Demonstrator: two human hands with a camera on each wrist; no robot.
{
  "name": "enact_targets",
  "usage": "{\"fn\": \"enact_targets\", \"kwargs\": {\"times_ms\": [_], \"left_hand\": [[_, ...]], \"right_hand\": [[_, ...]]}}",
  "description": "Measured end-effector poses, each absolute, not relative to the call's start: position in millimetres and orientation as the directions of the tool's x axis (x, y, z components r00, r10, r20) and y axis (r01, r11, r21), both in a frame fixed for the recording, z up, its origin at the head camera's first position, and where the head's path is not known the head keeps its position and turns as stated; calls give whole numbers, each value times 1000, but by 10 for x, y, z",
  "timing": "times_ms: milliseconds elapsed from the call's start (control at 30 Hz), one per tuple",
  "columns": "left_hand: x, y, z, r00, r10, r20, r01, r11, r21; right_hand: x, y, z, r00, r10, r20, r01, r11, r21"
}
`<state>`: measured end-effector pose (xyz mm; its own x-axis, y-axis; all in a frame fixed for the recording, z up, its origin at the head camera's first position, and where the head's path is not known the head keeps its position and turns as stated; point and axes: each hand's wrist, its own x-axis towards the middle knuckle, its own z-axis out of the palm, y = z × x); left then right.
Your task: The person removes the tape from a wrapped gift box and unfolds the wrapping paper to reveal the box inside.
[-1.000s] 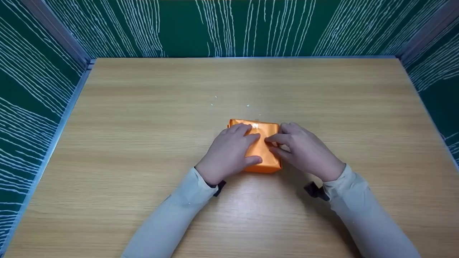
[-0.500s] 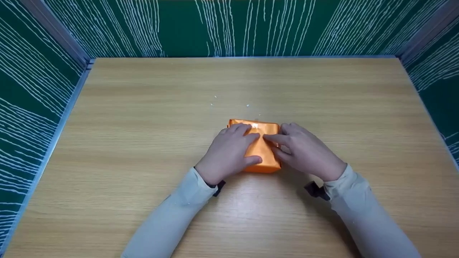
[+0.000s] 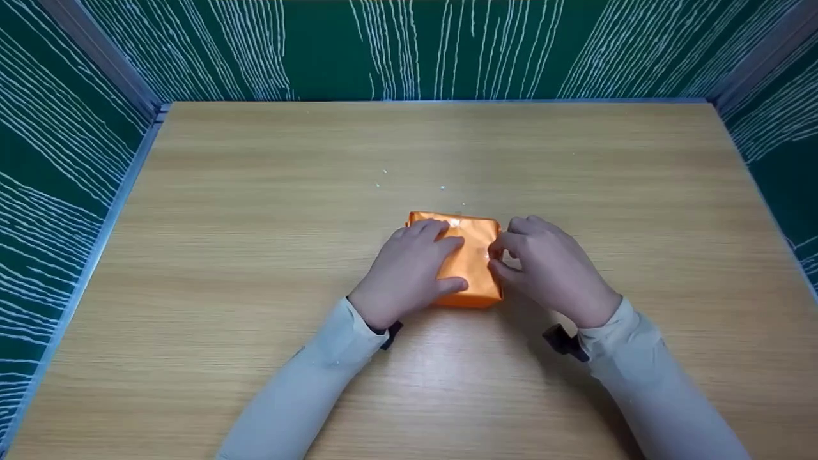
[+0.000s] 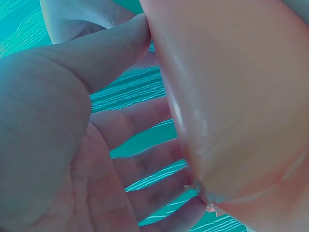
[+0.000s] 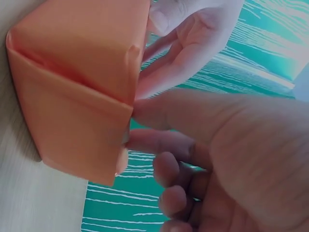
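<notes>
Box [image 3: 476, 271] sits around the middle of the counter [image 3: 255, 191], the left grip [image 3: 415, 265] spread across its top; the right grip [image 3: 543, 262] pinches the flap [image 5: 72, 125] at the right side. Best, I'd judge, to press lightly with the left while smoothing the flap flat, without creasing.
</notes>
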<state>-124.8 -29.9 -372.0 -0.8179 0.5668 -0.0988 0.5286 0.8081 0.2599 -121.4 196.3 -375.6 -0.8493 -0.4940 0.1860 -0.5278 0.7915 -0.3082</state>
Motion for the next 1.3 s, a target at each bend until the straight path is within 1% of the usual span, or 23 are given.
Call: {"fn": "enact_targets", "kwargs": {"times_ms": [133, 333, 633, 833, 1033, 1167, 1300], "left_hand": [[-1248, -301, -3726, -815, 573, -85, 541, 806, 242], [-1245, -304, -3724, -814, 574, -88, 539, 804, 251], [-1254, -299, -3727, -817, 569, -91, 536, 808, 244], [-1257, -298, -3724, -818, 565, -108, 526, 811, 257], [-1261, -302, -3718, -816, 572, -79, 536, 801, 266], [-1263, -299, -3718, -817, 570, -85, 534, 805, 259], [-1258, -295, -3709, -817, 566, -107, 527, 810, 257]], "right_hand": [[-1206, 1954, -3762, -859, -478, 182, -511, 789, -341], [-1221, 1953, -3764, -878, -456, 149, -476, 790, -387], [-1241, 1948, -3760, -907, -416, 60, -397, 802, -446], [-1247, 1938, -3758, -908, -418, 26, -380, 797, -470], [-1247, 1951, -3755, -900, -431, 65, -402, 766, -501], [-1244, 1950, -3766, -890, -446, 99, -436, 766, -472], [-1235, 1941, -3766, -880, -464, 103, -458, 771, -443]]}}
